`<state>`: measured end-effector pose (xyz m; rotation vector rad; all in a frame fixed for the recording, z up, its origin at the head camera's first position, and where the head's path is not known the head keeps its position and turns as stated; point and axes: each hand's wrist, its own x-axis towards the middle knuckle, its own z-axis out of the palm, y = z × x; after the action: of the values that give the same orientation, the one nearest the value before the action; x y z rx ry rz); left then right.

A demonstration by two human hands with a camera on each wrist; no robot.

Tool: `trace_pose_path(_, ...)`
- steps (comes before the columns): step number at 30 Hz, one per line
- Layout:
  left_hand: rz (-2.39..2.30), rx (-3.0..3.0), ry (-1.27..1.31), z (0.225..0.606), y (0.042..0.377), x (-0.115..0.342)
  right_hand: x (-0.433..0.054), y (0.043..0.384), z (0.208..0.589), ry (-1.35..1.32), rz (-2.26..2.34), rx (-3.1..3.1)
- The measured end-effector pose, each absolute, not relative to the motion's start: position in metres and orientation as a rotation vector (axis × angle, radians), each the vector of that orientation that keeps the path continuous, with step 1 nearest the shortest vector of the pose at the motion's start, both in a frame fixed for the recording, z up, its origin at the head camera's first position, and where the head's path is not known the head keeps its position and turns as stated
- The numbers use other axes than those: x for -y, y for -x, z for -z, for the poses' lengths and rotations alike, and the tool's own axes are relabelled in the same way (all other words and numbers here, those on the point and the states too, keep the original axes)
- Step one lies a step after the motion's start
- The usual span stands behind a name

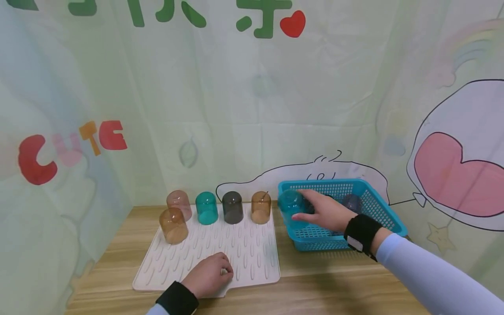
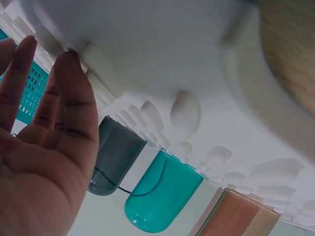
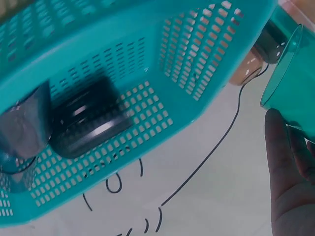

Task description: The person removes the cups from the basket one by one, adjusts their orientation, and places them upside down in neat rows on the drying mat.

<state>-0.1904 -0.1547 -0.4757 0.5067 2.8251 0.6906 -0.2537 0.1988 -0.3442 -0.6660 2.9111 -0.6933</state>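
My right hand (image 1: 328,212) grips a teal transparent cup (image 1: 290,202) at the left end of the blue basket (image 1: 342,245). In the right wrist view this teal cup (image 3: 298,83) is outside the basket wall, its rim facing the basket. A black cup (image 3: 88,118) and a purplish-grey cup (image 3: 27,123) lie inside the basket. My left hand (image 1: 208,276) rests near the front edge of the white ridged mat (image 1: 220,245), fingers loosely bent and holding nothing. Upside down on the mat stand a teal cup (image 1: 206,209), a dark grey cup (image 1: 232,208) and several brownish cups.
Along the mat's back row, an amber cup (image 1: 261,208) is at the right and a pinkish-brown cup (image 1: 180,202) at the left. Another amber cup (image 1: 173,226) stands in front of that one. A printed cloth (image 1: 252,100) hangs behind the wooden table (image 1: 315,284).
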Motion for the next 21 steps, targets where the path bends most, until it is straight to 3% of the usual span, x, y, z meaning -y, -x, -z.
trace_pose_path(21,-0.753,-2.838,-0.428,0.468,0.189,0.152,-0.158,0.234,0.357,0.638,0.935,-2.751)
